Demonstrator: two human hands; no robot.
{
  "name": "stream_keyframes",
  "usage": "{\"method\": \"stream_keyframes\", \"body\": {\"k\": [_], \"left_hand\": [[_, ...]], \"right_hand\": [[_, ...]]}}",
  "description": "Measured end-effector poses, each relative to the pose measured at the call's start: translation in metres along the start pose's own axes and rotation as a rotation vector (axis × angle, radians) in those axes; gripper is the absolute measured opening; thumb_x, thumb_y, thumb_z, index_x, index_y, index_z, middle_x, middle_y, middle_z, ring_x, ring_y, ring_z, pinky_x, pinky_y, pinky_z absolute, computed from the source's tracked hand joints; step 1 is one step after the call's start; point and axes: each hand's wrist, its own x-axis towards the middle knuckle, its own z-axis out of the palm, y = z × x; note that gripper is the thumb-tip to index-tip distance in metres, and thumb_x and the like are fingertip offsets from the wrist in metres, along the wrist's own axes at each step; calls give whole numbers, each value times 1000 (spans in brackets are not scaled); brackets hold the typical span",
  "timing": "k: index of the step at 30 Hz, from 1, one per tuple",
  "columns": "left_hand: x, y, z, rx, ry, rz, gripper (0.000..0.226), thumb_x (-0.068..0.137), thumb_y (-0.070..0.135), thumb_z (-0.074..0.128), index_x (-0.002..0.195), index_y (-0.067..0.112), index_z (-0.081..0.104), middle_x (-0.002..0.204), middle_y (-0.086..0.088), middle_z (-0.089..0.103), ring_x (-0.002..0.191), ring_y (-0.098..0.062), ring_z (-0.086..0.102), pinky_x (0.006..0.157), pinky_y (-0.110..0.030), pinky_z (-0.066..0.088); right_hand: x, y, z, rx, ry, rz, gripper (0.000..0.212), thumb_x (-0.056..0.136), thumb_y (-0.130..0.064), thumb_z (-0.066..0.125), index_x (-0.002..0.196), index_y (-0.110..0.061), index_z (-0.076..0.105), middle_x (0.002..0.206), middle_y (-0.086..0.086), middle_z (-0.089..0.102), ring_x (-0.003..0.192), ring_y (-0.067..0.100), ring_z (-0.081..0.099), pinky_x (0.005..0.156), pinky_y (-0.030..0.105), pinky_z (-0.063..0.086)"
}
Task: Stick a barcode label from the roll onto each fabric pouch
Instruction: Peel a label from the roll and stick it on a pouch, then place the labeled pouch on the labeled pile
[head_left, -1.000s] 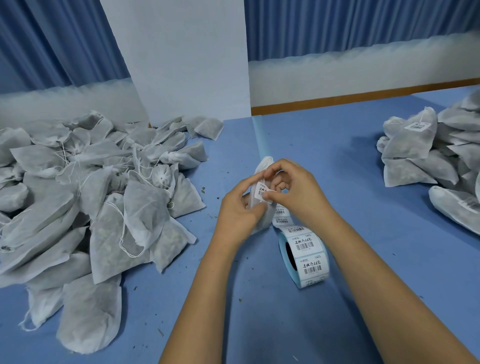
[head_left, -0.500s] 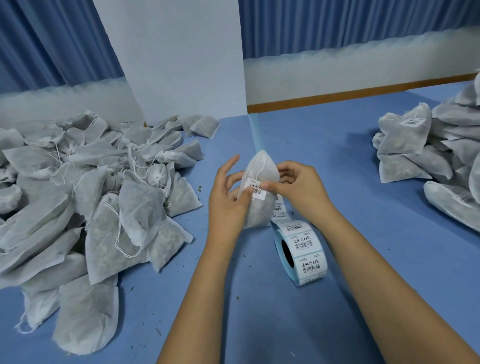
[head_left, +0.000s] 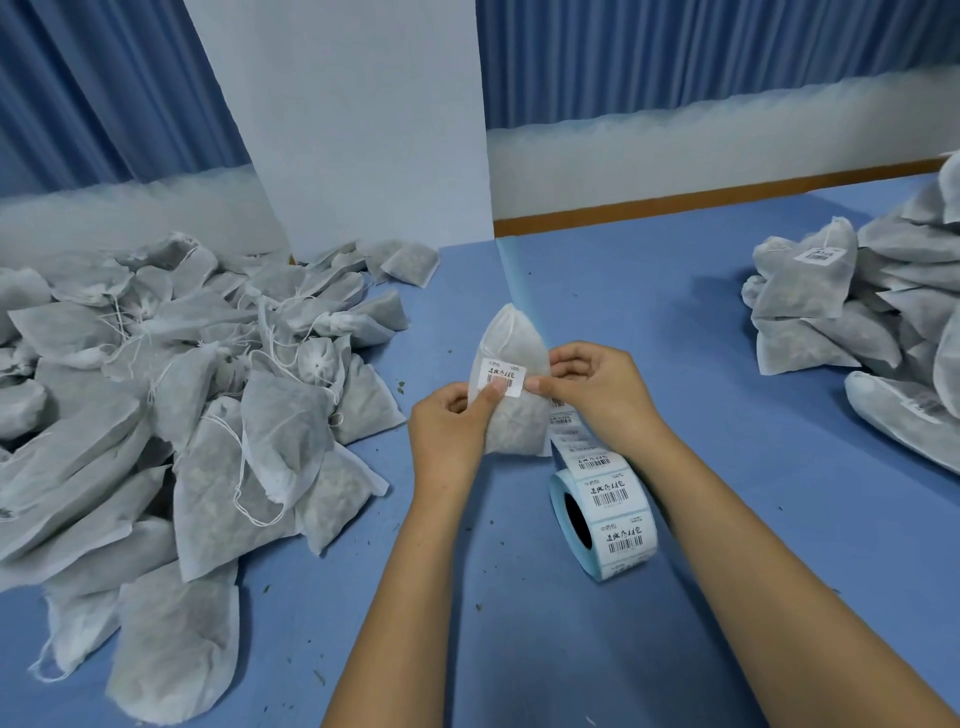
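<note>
A white fabric pouch (head_left: 511, 415) stands upright in the middle of the blue table, held between both hands. A barcode label (head_left: 501, 376) lies flat on its upper front. My left hand (head_left: 452, 431) grips the pouch's left side, its thumb pressing the label's lower edge. My right hand (head_left: 597, 395) grips the right side, its thumb at the label's right edge. The label roll (head_left: 605, 522) stands on its edge just right of the pouch, a strip of labels trailing from it up behind the pouch.
A large heap of unlabelled pouches (head_left: 171, 415) with drawstrings covers the table's left. A stack of labelled pouches (head_left: 857, 312) sits at the right edge. A white panel (head_left: 353, 130) stands at the back, with blue curtains behind it.
The label, earlier held by a corner against the pouch, now lies flat on its front. Both hands shifted to the pouch's sides with thumbs on the label.
</note>
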Motion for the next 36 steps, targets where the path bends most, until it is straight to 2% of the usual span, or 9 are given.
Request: {"method": "stream_keyframes", "body": {"k": [6,12,16,18,23,26,29,33,36], "left_hand": [[0,24,13,-148,77,5,32,87,27,72,67,3,64,57,0,52,52,-8,44,49,-18,36],[3,78,70,3,-258,11,17,85,26,74,86,8,72,85,-12,74,83,-28,71,80,-41,58],[-12,99,123,150,-293,99,25,81,23,77,71,2,68,68,-12,63,66,-27,60,66,-34,54],[-25,99,150,207,-390,70,29,83,23,75,65,3,64,70,-16,64,68,-27,61,73,-40,58],[-61,81,204,496,-514,202,36,88,25,67,119,8,60,118,-12,59,108,-29,59,89,-35,46],[-84,69,229,625,-787,385,40,91,6,56,131,10,55,136,-13,48,122,-31,50,103,-38,40],[-101,55,248,736,-1033,404,55,93,-1,45,145,13,41,154,-8,32,139,-30,33,114,-43,28],[-104,48,259,868,-1045,420,63,95,2,41,153,25,28,163,-1,15,144,-27,28,114,-44,24],[-100,50,259,883,-987,433,47,96,7,42,143,11,44,152,-9,35,132,-32,42,107,-45,35]], "right_hand": [[-12,-17,-15,-36,-104,25,11,79,-7,74,88,-12,69,84,3,73,72,8,66,66,16,50],[-30,-43,-67,129,212,4,10,85,-9,68,93,-4,69,78,5,71,64,10,66,52,19,49],[-46,-46,-116,113,361,10,7,87,-13,68,90,-7,68,74,1,71,59,9,61,44,18,43],[-57,-40,-142,47,467,12,7,86,-11,67,90,-6,68,76,4,70,58,11,59,44,19,44],[-74,-27,-210,-313,734,-8,9,85,-10,67,92,-5,69,69,-1,62,53,10,55,51,17,42],[-75,-24,-237,-500,878,13,8,77,1,65,85,0,64,81,11,66,73,22,58,61,23,38],[-73,-18,-240,-577,928,-27,9,73,11,59,74,2,60,85,19,62,83,32,58,66,26,39],[-72,-6,-229,-708,935,-44,12,77,4,59,78,-4,68,89,11,64,89,26,57,68,28,37],[-71,-2,-220,-700,902,-66,12,78,5,60,79,-3,68,89,12,62,83,27,59,67,28,38]]}}
